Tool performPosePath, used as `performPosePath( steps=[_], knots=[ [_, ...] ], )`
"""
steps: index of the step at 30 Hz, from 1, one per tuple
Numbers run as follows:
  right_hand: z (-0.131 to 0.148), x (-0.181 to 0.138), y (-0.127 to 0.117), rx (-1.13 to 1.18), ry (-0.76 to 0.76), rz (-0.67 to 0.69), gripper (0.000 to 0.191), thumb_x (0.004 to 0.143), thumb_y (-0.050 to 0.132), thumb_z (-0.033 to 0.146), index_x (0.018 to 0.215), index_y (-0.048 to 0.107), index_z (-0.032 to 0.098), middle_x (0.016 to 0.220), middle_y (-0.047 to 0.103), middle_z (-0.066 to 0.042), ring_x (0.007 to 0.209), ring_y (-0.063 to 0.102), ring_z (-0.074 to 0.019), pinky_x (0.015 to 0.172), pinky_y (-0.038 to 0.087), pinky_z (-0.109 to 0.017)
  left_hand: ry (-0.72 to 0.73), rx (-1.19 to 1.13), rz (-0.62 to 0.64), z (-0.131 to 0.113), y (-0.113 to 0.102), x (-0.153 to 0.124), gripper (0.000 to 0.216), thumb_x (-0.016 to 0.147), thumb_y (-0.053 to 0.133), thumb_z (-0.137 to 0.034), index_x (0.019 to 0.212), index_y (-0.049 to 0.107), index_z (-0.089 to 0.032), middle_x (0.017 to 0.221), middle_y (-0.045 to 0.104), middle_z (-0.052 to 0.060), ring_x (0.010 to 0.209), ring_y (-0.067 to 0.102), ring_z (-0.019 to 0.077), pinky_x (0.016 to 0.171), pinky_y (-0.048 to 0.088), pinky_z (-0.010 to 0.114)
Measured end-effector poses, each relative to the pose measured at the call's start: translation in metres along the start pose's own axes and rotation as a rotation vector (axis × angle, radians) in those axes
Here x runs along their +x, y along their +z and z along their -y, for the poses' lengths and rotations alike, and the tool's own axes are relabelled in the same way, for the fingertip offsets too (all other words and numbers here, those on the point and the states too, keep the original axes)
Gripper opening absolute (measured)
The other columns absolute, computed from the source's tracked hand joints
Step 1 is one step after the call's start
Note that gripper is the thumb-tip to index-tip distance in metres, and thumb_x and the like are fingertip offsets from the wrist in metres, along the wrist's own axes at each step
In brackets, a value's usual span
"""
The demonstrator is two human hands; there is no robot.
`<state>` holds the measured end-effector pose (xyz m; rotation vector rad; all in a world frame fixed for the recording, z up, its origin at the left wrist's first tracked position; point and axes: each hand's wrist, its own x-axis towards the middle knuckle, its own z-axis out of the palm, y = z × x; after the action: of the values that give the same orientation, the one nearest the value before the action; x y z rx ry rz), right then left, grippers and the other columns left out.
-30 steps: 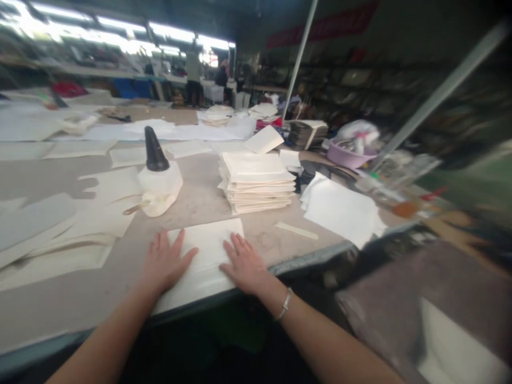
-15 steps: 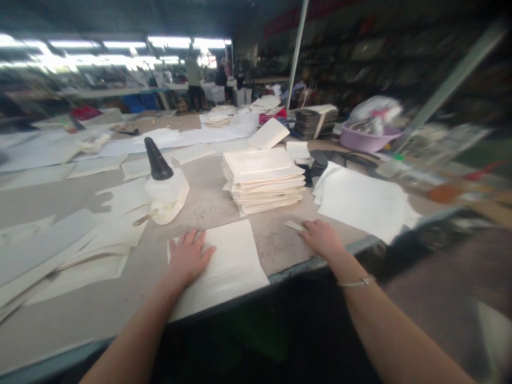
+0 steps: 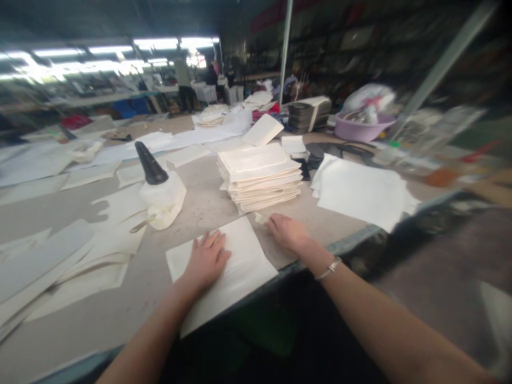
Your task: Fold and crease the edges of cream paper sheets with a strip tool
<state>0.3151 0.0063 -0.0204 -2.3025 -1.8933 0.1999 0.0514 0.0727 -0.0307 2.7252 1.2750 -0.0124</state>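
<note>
My left hand [image 3: 208, 260] lies flat with its fingers spread on a cream sheet [image 3: 248, 256] at the table's front edge. Just right of that sheet, my right hand [image 3: 287, 232] is closed around a small flat pale strip [image 3: 261, 218], whose far end sticks out past the fingers. Beyond both hands stands a stack of folded cream pieces [image 3: 260, 181]. To the left is a white plastic container [image 3: 162, 197] with a black cone-shaped top [image 3: 151, 164]. A thin handle pokes out at its base.
Loose white sheets [image 3: 360, 189] lie at the right edge, and more pale pieces [image 3: 96, 256] spread on the left. Farther back are a strapped dark bundle [image 3: 306, 116] and a purple basin [image 3: 362, 129] holding a plastic bag. A person [image 3: 184, 80] stands in the distance.
My right hand has slid left with the pale strip, closer to the sheet. My left hand has shifted slightly right, and the sheet beneath it has turned a little.
</note>
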Motion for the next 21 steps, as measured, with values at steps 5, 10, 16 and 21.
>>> performPosePath(
  steps=[5,10,16,21],
  knots=[
    [0.007,0.019,0.001,0.008,-0.084,-0.019,0.035,0.097,0.038,0.04,0.102,0.063,0.016,0.102,0.066,-0.01,0.092,0.061,-0.0213,0.081,0.042,-0.028,0.074,-0.005,0.006,-0.05,0.005,0.031,0.053,0.093,0.027,-0.053,0.141,0.037,-0.034,0.155,0.025,0.006,0.14,0.018,0.0416,0.103,0.017,0.072],
    [0.007,0.037,0.0,-0.011,-0.172,0.007,0.033,0.097,0.037,0.032,0.106,0.064,0.017,0.107,0.064,-0.009,0.094,0.061,-0.0197,0.082,0.043,-0.026,0.026,0.037,-0.07,-0.059,0.011,0.048,0.054,0.091,0.026,-0.058,0.138,0.041,-0.035,0.153,0.03,0.007,0.137,0.023,0.0449,0.101,0.016,0.075],
    [0.014,0.054,0.005,-0.024,-0.272,0.041,0.027,0.092,0.043,0.025,0.103,0.066,0.016,0.108,0.065,-0.012,0.097,0.061,-0.0224,0.084,0.043,-0.029,0.046,0.062,-0.109,-0.059,0.009,0.044,0.052,0.092,0.03,-0.056,0.136,0.045,-0.033,0.151,0.033,0.007,0.136,0.026,0.0424,0.102,0.021,0.072],
    [0.015,0.062,0.006,-0.015,-0.326,0.032,0.026,0.09,0.043,0.023,0.097,0.067,0.015,0.103,0.066,-0.012,0.09,0.062,-0.0226,0.079,0.045,-0.03,0.058,0.034,-0.133,-0.06,0.01,0.044,0.051,0.092,0.033,-0.055,0.134,0.048,-0.03,0.151,0.033,0.011,0.138,0.023,0.0421,0.103,0.022,0.07]
  ],
)
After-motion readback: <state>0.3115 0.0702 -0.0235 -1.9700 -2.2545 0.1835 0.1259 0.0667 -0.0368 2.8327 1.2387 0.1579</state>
